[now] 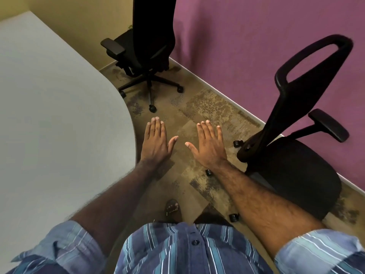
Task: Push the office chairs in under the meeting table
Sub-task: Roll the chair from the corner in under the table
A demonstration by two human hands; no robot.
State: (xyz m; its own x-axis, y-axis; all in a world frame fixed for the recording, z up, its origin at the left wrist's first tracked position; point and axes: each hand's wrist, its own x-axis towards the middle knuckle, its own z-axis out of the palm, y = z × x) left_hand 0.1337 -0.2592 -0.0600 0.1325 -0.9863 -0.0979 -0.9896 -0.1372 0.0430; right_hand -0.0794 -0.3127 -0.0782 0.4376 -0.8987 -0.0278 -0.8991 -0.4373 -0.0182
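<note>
The pale grey meeting table (49, 119) fills the left side, its rounded edge curving toward me. One black office chair (146, 46) stands at the far end near the corner, beside the table edge and outside it. A second black office chair (292, 171) stands on my right by the purple wall, its backrest and seat turned away from the table. My left hand (156, 143) and my right hand (209, 145) are stretched out flat, palms down, over the carpet between table and right chair, touching nothing.
A purple wall (266, 46) with a white skirting runs along the right; a yellow wall (83, 18) closes the far corner. Patterned brown carpet (207, 109) lies between the table and the wall. My foot (172, 207) shows below my hands.
</note>
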